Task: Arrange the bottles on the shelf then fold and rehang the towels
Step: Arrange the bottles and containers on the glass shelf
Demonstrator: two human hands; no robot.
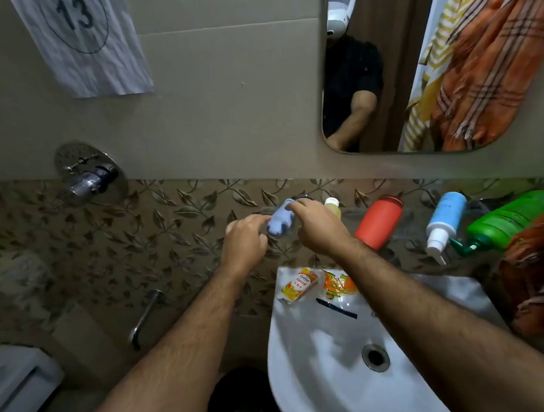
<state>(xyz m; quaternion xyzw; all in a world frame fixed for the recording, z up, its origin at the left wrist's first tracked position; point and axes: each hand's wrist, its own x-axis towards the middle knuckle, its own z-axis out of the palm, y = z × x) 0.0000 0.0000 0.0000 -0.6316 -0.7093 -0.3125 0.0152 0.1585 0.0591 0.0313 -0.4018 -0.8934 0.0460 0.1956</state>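
A pale lilac bottle (pixel 279 223) stands at the left end of a glass shelf (pixel 402 217) above the sink. My right hand (pixel 318 227) grips its top and side. My left hand (pixel 246 242) touches its left side with the fingertips. Further right on the shelf stand a small yellow bottle (pixel 333 207), a red bottle (pixel 380 221), a blue and white spray bottle (pixel 445 224) and a green pump bottle (pixel 504 222). An orange checked towel (pixel 536 272) hangs at the right edge; the mirror (pixel 383 71) shows it with a yellow striped towel.
A white sink (pixel 322 378) sits below, with two orange sachets (pixel 317 284) and a dark strip on its back rim. A wall tap (pixel 90 178) and spout (pixel 145 318) are at left. A numbered paper (pixel 85 42) hangs on the wall.
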